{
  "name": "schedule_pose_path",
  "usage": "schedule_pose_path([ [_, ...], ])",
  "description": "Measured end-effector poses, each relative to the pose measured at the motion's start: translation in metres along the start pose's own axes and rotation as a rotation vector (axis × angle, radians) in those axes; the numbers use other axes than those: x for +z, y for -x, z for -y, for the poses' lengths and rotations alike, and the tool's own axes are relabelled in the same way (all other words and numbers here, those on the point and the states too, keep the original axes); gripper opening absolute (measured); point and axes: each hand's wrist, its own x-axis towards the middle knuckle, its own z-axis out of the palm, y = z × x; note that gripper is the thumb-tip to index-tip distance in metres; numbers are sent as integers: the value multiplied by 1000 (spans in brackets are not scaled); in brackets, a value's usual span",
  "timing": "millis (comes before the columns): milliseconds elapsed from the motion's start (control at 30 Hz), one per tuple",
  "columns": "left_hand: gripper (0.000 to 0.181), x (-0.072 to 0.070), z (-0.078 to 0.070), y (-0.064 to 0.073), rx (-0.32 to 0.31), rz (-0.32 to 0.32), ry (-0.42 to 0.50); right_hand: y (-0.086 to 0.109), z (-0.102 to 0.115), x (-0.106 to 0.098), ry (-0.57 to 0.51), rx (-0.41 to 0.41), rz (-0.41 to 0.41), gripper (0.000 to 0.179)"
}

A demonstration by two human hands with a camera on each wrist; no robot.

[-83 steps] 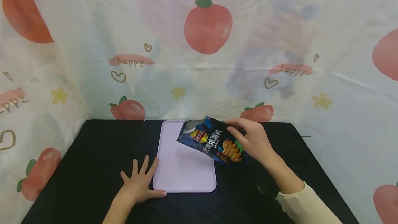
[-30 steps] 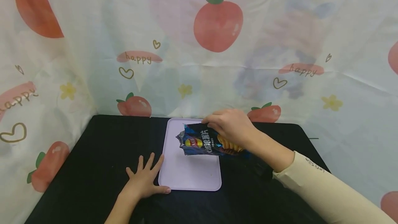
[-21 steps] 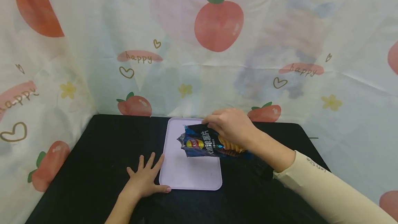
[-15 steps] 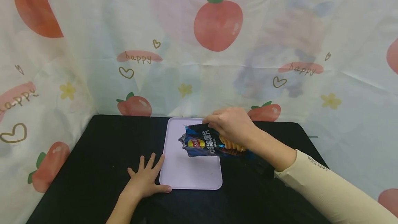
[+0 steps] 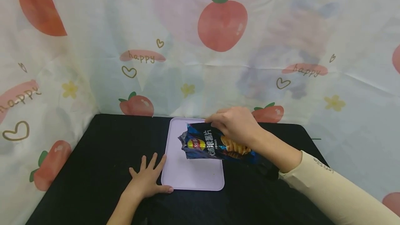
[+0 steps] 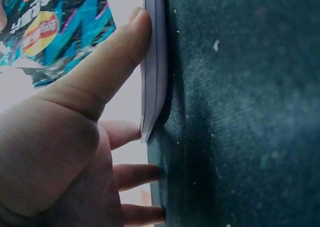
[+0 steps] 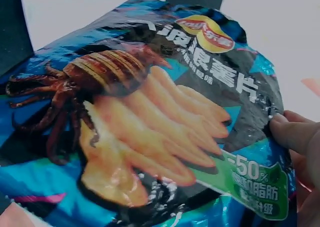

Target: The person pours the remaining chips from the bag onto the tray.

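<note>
A dark blue and black bag of potato chips hangs over a pale lilac tray, its torn silvery mouth toward the left. My right hand pinches the bag along its far edge. In the right wrist view the bag's printed front fills most of the picture, with the thumb pressed against its side. My left hand lies with fingers spread at the tray's near left corner. The left wrist view has its thumb along the tray's rim. No chips are visible on the tray.
A black-covered table surrounds the tray. Behind it and at the sides hangs a pale curtain printed with fruit, hearts and flowers.
Since the earliest frame, my right hand has moved left and slightly up along the bag, which has turned from slanting to nearly level. Over the last second both hands have hardly moved.
</note>
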Motion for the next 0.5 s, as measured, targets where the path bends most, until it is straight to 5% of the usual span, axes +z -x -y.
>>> schedule_pose_path([
  [500, 117, 0, 0, 0, -8, 3, -10, 0, -1, -1, 6, 123, 77, 17],
])
